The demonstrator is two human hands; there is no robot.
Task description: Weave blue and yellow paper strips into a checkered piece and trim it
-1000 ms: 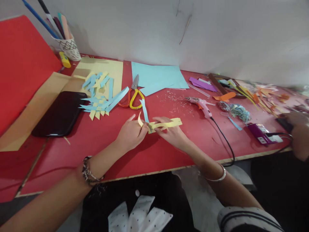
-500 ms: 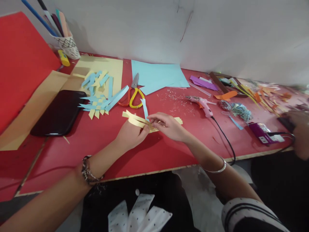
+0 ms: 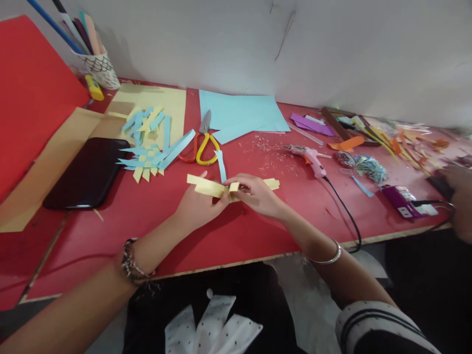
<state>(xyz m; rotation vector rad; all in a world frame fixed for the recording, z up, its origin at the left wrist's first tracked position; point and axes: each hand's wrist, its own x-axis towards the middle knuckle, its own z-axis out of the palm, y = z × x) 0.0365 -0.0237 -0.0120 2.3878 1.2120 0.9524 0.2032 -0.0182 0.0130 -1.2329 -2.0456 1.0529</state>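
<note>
My left hand [image 3: 197,204] is closed, thumb and fingers pinching pale yellow paper strips [image 3: 206,186] that lie across its back. My right hand [image 3: 260,196] meets it, its fingertips closed on a yellow strip whose end is bent up between the hands. More yellow strip ends [image 3: 272,183] stick out behind my right hand. A narrow light blue strip [image 3: 220,164] rises from behind my fingers; its lower end is hidden. Beyond the hands lie scissors [image 3: 207,142] with red and yellow handles. To the left sits a woven piece of blue and yellow strips [image 3: 147,160].
A black phone [image 3: 88,172] lies at left, near a pen cup [image 3: 101,69]. Blue paper [image 3: 247,113] is at the back. A pink glue gun [image 3: 309,158] with a cord and a purple power adapter [image 3: 400,200] are at right. Another person's hand [image 3: 460,201] shows at the far right.
The yellow strip that arched over my left hand now lies flatter, and its end is bent up at my right fingertips. Both hands stay in nearly the same place.
</note>
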